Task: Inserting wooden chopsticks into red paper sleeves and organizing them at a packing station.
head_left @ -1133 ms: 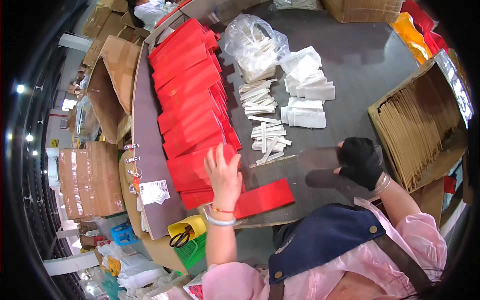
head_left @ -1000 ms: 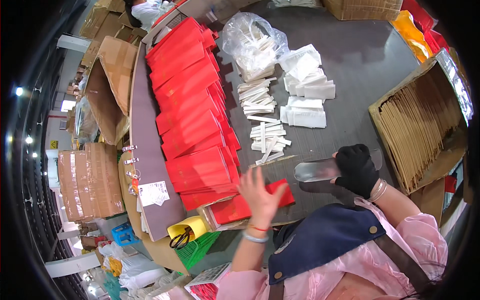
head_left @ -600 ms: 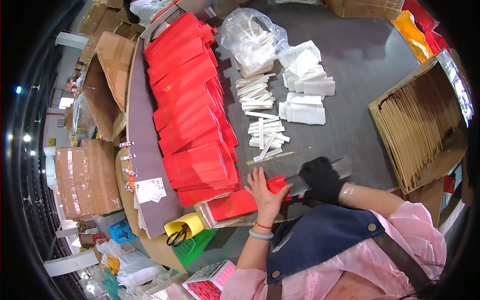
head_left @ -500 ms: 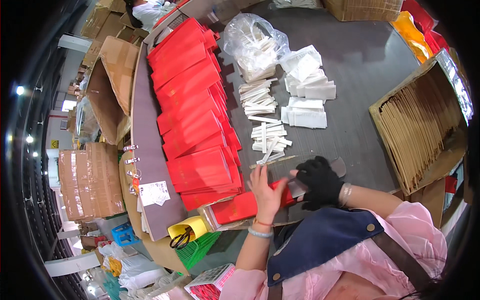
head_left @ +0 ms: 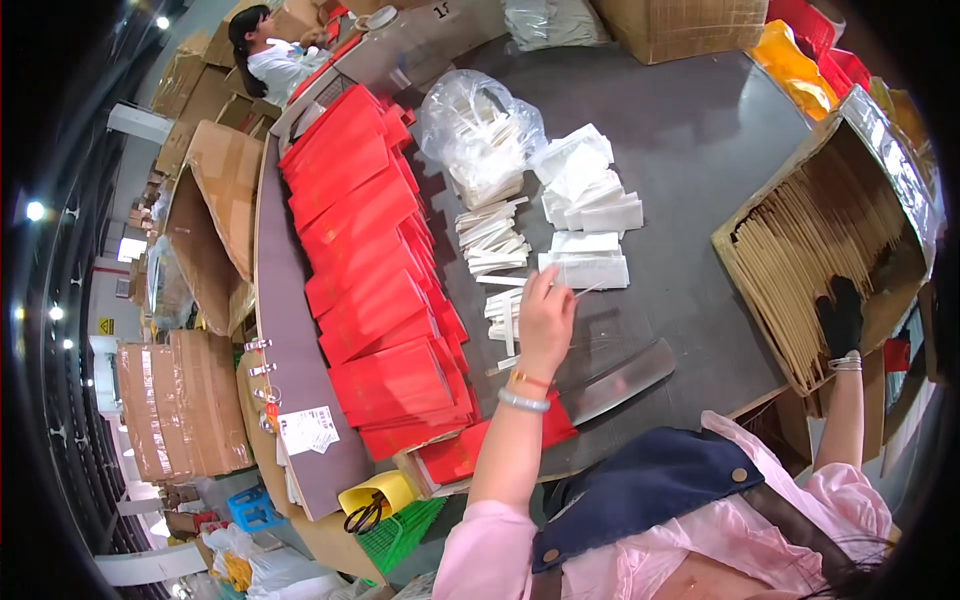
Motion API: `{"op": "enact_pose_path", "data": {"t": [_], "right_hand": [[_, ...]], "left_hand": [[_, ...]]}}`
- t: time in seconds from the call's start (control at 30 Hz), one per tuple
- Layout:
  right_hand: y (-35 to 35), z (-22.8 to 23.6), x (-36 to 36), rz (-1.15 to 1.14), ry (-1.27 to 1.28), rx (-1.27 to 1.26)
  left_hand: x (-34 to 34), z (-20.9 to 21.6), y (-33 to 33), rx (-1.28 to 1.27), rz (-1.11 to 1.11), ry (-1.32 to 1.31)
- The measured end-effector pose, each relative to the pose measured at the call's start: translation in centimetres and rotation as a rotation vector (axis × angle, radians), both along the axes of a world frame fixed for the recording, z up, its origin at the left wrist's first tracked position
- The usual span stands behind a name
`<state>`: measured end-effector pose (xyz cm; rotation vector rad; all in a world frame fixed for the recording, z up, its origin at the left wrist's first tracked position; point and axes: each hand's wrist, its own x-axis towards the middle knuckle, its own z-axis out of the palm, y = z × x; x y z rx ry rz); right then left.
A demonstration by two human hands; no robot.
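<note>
My left hand [head_left: 545, 318] reaches forward over the grey table [head_left: 690, 150], its fingertips on the small white strips [head_left: 503, 310] beside the folded white packets [head_left: 590, 268]. Whether it pinches a strip is unclear. My right hand [head_left: 840, 315], in a black glove, is far to the right inside an open carton [head_left: 800, 150], resting on the edges of the upright brown sheets [head_left: 800, 250]. A flat red box [head_left: 455, 455] lies at the table's front edge by my left forearm. A long grey flat piece [head_left: 620, 380] lies just right of it.
Rows of red flat boxes [head_left: 370, 260] cover the table's left side. A clear plastic bag [head_left: 478, 130] of white pieces sits behind the strips. Cartons [head_left: 185, 415] stand on the floor at left. A yellow cup with scissors [head_left: 375, 500] hangs below the edge. Another person [head_left: 270, 55] works at the far left.
Both hands have left the red box and grey piece at the front edge. My left hand moved forward to the white strips. My right hand swung right into the carton.
</note>
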<state>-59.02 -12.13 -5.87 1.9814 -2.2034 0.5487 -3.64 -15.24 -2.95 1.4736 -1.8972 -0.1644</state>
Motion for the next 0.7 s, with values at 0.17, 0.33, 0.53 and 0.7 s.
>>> {"op": "enact_pose_path", "data": {"t": [0.17,0.33,0.53,0.7], "right_hand": [[-1.5,1.0,3.0,0.085,-0.039,0.2],[-1.3,1.6,2.9,0.078,-0.183,0.134],[-1.9,2.0,3.5,0.02,-0.246,0.212],[-2.2,3.2,3.8,-0.006,-0.24,0.411]], "left_hand": [[0.3,-1.7,-0.7,0.128,-0.114,-0.1],[-2.7,-0.7,4.2,0.194,-0.088,-0.102],[-0.7,0.6,0.6,0.275,-0.001,0.123],[0.3,-0.3,-1.8,0.388,-0.2,-0.04]]}}
